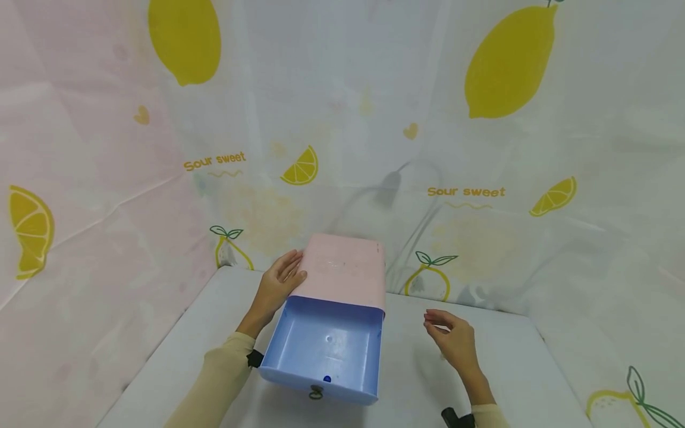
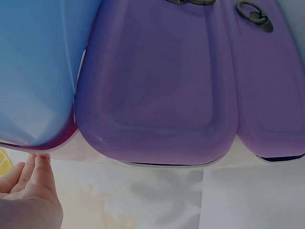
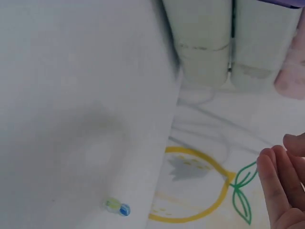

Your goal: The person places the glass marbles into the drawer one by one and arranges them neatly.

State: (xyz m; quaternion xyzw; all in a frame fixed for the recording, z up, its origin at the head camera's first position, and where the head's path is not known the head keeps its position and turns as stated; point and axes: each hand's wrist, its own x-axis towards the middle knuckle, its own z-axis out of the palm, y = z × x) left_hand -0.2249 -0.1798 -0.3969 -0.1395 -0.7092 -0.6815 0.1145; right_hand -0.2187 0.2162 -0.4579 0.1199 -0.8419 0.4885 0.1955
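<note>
A small chest of drawers with a pink top (image 1: pixel 339 267) stands on the table, its blue top drawer (image 1: pixel 329 351) pulled far out. Inside, near the front wall, is a small round dark blue spot (image 1: pixel 327 378); whether it is a bead I cannot tell. My left hand (image 1: pixel 278 285) rests against the chest's left side with extended fingers. Purple drawers (image 2: pixel 157 81) show below the blue one in the left wrist view. Right of the chest, my right hand (image 1: pixel 455 342) hovers over the table, fingers loosely bent, nothing visible in it. A yellow-green and blue bead-like piece (image 3: pixel 116 206) lies on the table.
The white table (image 1: pixel 503 356) ends against a lemon-print cloth (image 1: pixel 348 119) behind and at the sides. A metal ring handle (image 1: pixel 316 392) hangs on the blue drawer's front. Another ring handle (image 2: pixel 255 13) is on a purple drawer.
</note>
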